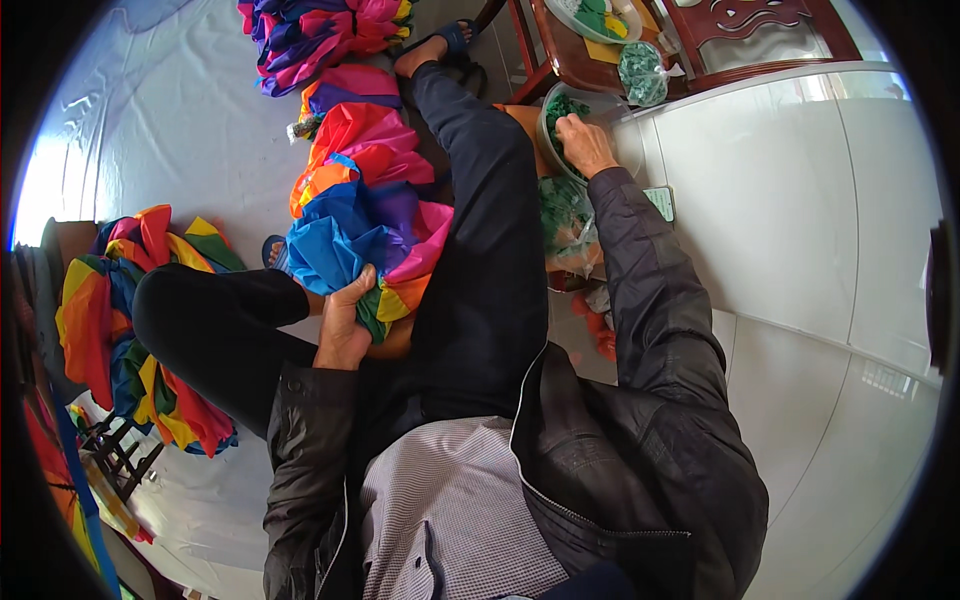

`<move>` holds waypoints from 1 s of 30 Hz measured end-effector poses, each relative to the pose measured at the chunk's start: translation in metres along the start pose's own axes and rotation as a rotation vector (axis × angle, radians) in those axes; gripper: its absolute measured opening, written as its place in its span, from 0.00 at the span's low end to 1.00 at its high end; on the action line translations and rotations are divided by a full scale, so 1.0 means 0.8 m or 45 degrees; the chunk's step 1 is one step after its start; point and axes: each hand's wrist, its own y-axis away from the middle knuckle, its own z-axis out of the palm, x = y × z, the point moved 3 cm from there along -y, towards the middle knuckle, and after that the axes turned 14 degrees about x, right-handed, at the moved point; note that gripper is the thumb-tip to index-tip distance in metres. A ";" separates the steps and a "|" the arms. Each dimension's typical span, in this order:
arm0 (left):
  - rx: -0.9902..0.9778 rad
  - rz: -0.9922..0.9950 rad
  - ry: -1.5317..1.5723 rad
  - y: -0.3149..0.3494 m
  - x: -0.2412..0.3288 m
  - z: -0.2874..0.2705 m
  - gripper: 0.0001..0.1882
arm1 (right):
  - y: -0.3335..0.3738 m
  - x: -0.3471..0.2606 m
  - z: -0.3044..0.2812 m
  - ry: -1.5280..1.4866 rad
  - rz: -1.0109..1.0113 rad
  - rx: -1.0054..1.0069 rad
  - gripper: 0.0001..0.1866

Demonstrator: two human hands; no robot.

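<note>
Seated on floor, legs out. Left hand [342, 325] clenched on multicolour fabric bundle [365, 215], on lap by left knee; long axis up-frame toward feet. Right hand [585, 145] fingers curled down in bowl [552, 108] of green bits, grip unclear. White tile open on right.

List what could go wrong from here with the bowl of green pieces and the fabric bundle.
The right hand digs in the bowl of green pieces, which seems to sit near a box edge; a hard pull might tip it. The left hand grips only one fold of the multicoloured fabric bundle, so the loose rest could slide off the lap. Bags of green pieces crowd the right forearm and may get knocked.
</note>
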 end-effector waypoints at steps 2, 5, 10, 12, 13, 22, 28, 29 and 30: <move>0.010 0.000 0.008 -0.002 0.000 -0.003 0.24 | -0.003 0.007 -0.012 -0.174 0.154 0.165 0.05; -0.016 -0.038 0.010 -0.015 -0.002 -0.008 0.25 | 0.000 0.015 -0.024 -0.296 0.288 0.282 0.05; 0.002 -0.020 -0.008 -0.015 -0.007 -0.006 0.25 | 0.011 0.017 -0.042 -0.526 0.580 0.352 0.06; 0.022 0.034 -0.013 -0.015 -0.006 -0.009 0.26 | 0.006 -0.001 -0.057 -0.617 0.653 0.345 0.06; 0.034 0.061 -0.016 -0.015 -0.005 -0.011 0.26 | 0.005 -0.011 -0.065 -0.661 0.659 0.329 0.06; 0.001 0.031 0.006 -0.009 -0.002 -0.003 0.28 | -0.001 -0.126 -0.111 -0.760 0.422 0.221 0.04; 0.012 0.067 0.072 -0.004 0.003 -0.005 0.26 | 0.014 -0.148 -0.110 -0.670 0.345 0.341 0.07; 0.017 0.078 0.088 -0.003 0.003 -0.006 0.25 | 0.017 -0.154 -0.109 -0.634 0.332 0.357 0.07; 0.018 0.078 0.091 -0.003 0.003 -0.006 0.25 | 0.020 -0.159 -0.109 -0.597 0.319 0.373 0.07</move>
